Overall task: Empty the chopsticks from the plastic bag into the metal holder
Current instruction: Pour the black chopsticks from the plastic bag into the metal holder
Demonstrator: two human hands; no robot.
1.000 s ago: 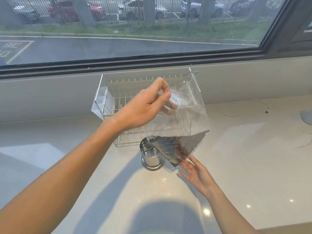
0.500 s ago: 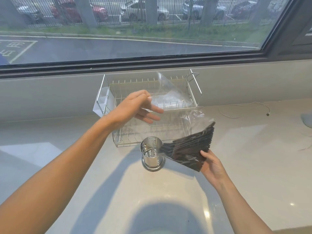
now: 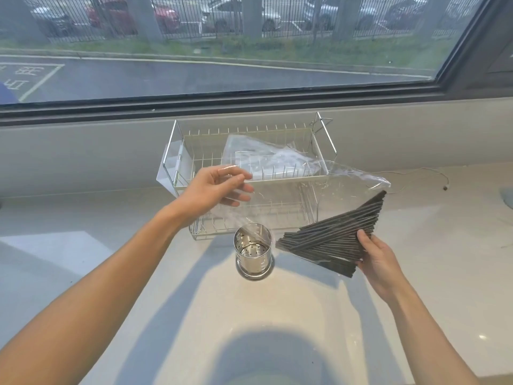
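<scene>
The right hand grasps the fanned chopsticks through the plastic bag, their long axis pointing left and down toward the metal holder on the desk, tips just beside its rim; behind, the left hand pinches the bag's mouth, lower than a second ago, with the bundle now tilted flatter

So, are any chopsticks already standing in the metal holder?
No, the metal holder shows only its bare perforated inside, while the chopsticks are all bunched in the plastic bag beside it.
</scene>
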